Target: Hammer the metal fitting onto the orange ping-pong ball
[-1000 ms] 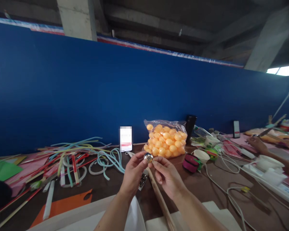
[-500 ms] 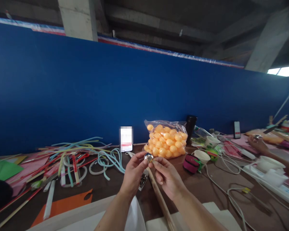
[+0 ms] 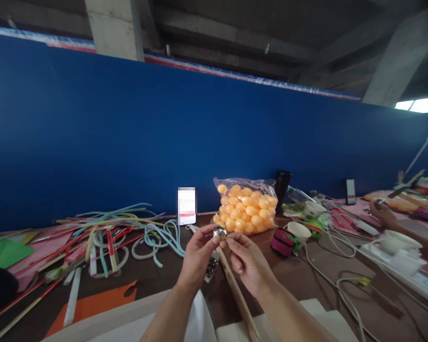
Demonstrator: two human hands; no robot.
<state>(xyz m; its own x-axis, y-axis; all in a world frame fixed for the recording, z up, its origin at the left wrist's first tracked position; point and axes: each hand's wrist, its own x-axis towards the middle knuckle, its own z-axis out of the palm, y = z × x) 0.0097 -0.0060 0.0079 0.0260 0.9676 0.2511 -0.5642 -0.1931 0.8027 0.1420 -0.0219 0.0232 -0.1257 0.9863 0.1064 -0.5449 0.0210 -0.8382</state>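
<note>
Work looks like fine two-handed handling: the left hand (image 3: pixel 195 256) pinches a shiny ball (image 3: pixel 219 233), nearer than the bag of orange balls (image 3: pixel 247 209). The right hand (image 3: pixel 250 262) meets its right edge, grip unclear; steadiness seems called for next.

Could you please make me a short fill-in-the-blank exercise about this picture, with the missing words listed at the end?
1. The left hand and right hand hold a ball that is shiny and ____.
2. Seen from the person, the orange paper lies to the ____ of both hands.
3. The clear bag of orange balls stands to the ____ of the phone.
4. The large wall panel is ____.

Missing words: silver; left; right; blue.
</note>
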